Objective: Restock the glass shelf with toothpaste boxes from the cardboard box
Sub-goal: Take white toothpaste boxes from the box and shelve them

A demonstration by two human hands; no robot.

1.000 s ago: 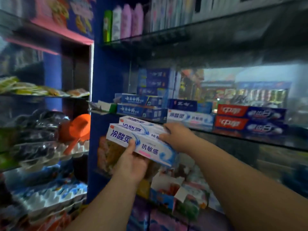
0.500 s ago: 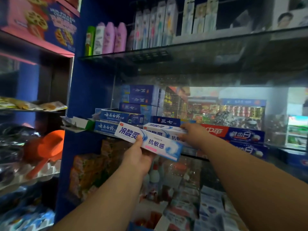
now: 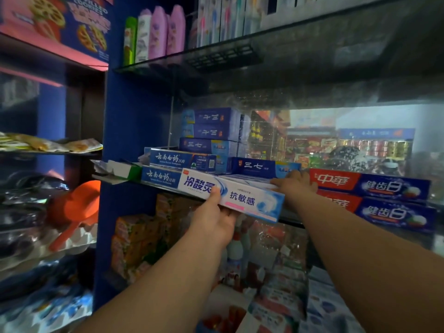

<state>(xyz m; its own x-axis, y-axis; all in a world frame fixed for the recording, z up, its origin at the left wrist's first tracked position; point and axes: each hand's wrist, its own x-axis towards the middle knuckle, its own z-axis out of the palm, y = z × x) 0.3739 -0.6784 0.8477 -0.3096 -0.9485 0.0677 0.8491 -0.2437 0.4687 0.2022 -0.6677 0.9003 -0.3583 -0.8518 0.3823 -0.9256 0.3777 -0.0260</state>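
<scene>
**We were placing two white toothpaste boxes on the shelf**

Our left hand (image 3: 216, 217) gripped the front white box (image 3: 235, 199), thumb pressed on its top face and fingers tucked beneath, holding it just off the lip of the glass shelf (image 3: 292, 219). Our right hand (image 3: 296, 183) lay on the right end of a second white box (image 3: 247, 179) resting on the shelf, with dark blue boxes (image 3: 165, 176) at its nine o'clock and red-and-blue boxes (image 3: 370, 186) at its three o'clock. We could not tell whether those fingers gripped it or only pushed. The cardboard box was out of view. We judged this the placing step. Next, the second box needed sliding back toward twelve o'clock, leaving room for the held one.
</scene>
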